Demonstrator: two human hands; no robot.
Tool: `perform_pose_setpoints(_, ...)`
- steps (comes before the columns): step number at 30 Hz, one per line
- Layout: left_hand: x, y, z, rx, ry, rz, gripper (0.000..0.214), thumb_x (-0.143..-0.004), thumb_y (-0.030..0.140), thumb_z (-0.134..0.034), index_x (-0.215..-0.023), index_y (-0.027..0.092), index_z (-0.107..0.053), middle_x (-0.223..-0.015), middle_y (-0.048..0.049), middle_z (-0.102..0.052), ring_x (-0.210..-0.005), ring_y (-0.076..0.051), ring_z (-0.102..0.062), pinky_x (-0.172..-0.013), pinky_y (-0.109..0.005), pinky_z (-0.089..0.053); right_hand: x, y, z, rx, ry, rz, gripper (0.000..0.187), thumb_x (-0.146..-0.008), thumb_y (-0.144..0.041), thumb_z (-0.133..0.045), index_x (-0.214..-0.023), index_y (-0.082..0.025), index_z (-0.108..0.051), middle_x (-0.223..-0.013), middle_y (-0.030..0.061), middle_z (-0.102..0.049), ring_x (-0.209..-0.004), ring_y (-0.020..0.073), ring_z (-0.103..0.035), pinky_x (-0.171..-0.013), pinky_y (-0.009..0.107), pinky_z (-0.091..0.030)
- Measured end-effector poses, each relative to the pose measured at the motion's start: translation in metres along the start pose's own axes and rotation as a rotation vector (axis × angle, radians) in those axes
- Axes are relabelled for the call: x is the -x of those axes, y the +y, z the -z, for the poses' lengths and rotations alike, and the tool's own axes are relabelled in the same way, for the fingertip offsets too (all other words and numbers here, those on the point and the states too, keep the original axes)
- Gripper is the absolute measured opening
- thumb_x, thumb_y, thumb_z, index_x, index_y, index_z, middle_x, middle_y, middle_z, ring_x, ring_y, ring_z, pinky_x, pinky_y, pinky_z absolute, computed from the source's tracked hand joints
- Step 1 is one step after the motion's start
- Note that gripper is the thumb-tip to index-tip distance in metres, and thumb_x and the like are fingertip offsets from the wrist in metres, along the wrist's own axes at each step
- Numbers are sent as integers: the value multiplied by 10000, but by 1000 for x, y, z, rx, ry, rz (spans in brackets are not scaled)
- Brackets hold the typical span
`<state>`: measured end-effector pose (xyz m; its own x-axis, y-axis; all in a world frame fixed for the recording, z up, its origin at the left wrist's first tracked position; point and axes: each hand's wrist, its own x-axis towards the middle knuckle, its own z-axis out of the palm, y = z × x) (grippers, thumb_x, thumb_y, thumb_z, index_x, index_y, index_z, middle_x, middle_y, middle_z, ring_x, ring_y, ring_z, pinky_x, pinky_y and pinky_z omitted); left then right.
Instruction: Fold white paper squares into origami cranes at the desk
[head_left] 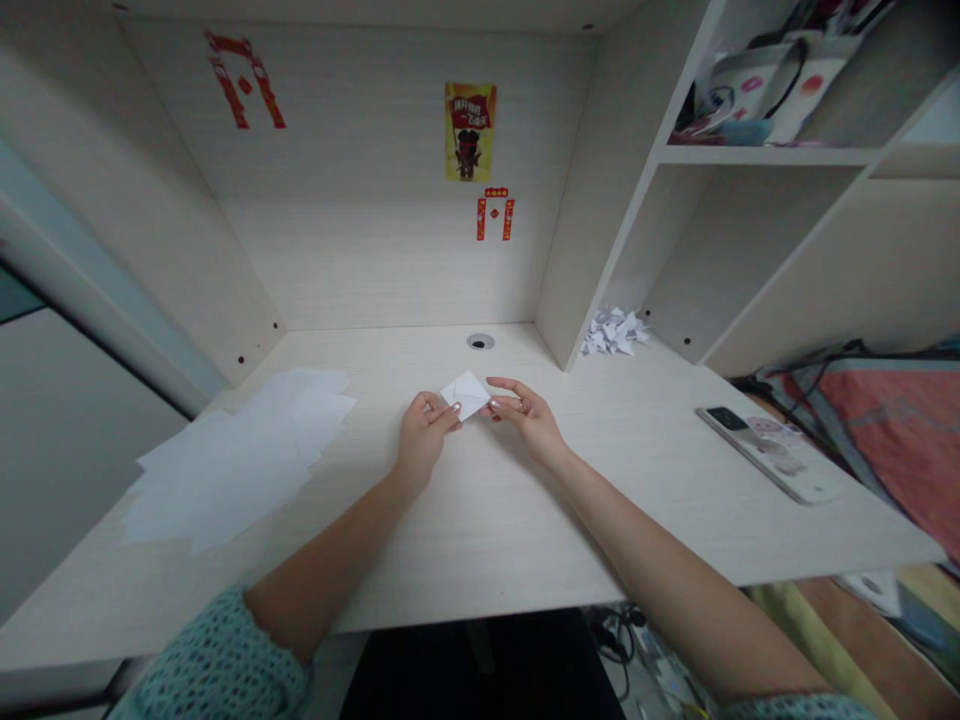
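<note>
A small folded piece of white paper (466,395) is held up just above the pale wood desk (480,540), roughly in the middle of my view. My left hand (424,437) pinches its lower left side between thumb and fingers. My right hand (526,417) grips its right corner between thumb and fingertips. Several loose white paper sheets (232,450) lie overlapping on the desk to the left of my hands.
A heap of small folded paper pieces (613,332) sits at the back under a shelf unit (765,155). A phone (769,452) in a patterned case lies at the right. The desk has a round cable grommet (480,342). Red-patterned bedding (892,430) lies beyond the right edge.
</note>
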<state>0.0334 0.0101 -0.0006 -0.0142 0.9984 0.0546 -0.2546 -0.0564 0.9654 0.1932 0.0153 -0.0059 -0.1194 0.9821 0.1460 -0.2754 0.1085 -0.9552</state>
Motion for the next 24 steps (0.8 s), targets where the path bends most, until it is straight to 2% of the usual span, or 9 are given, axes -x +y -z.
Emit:
perform_pose_setpoints(2,0,0,0,-18,-7,-28,368,-604,283,-705,-692,202,-357,-685,15,-623,-684,-130,-605,-621,-229,-455,0,-2,1,-25,-20,-23,459,-674,-363,-674,-1095,-203,-584,-763,31,-695,-711,151,-610,-641,252,-421)
perform_pose_setpoints(5,0,-3,0,-49,-36,-86,338,-637,278,-683,-696,204,-359,-607,46,-572,-634,-116,-585,-610,-220,-439,-1,-2,1,-39,7,-46,378,-687,-390,-655,-1014,-200,-643,-798,22,-672,-670,129,-580,-585,236,-416)
perform_pose_setpoints(10,1,-9,1,-108,-55,-168,256,-710,275,-626,-747,206,-382,-606,54,-564,-597,-94,-559,-591,-196,-400,0,3,-2,34,-2,-56,273,-676,-391,-679,-831,-167,-695,-523,-21,-593,-454,73,-453,-471,209,-347)
perform_pose_setpoints(12,2,-9,1,-136,-45,-188,249,-717,278,-624,-802,209,-400,-702,28,-598,-679,-108,-590,-637,-211,-418,0,4,-2,10,-2,-66,287,-678,-403,-675,-850,-175,-694,-614,9,-660,-468,80,-493,-492,218,-380)
perform_pose_setpoints(15,2,-7,2,-201,15,-227,338,-684,278,-662,-917,220,-424,-912,-21,-598,-814,-127,-600,-687,-234,-438,-1,5,-1,-2,63,-36,317,-660,-400,-689,-907,-201,-692,-840,48,-707,-583,110,-584,-564,242,-438)
perform_pose_setpoints(17,3,-5,1,-243,25,-231,448,-658,276,-687,-1019,232,-426,-953,-35,-588,-791,-125,-596,-667,-238,-445,-1,4,-1,33,91,5,326,-644,-379,-705,-919,-206,-696,-825,45,-710,-630,125,-605,-607,256,-455)
perform_pose_setpoints(20,4,-2,-1,-257,-63,-210,570,-659,260,-689,-1157,238,-414,-874,-32,-618,-742,-134,-602,-657,-249,-452,-1,4,-1,80,78,60,307,-617,-334,-730,-892,-201,-708,-738,33,-709,-638,133,-608,-655,279,-468)
perform_pose_setpoints(22,5,1,-2,-272,-107,-228,565,-680,251,-673,-1192,237,-436,-884,-43,-635,-795,-154,-614,-693,-262,-460,-1,4,-1,91,67,82,279,-611,-312,-734,-866,-201,-714,-735,32,-710,-637,135,-609,-669,290,-474)
perform_pose_setpoints(24,5,3,-1,-285,-100,-273,546,-699,246,-656,-1207,242,-456,-930,-54,-639,-847,-163,-617,-734,-274,-467,-1,4,-1,106,63,96,249,-612,-295,-733,-843,-203,-717,-733,31,-711,-641,136,-611,-672,291,-476)
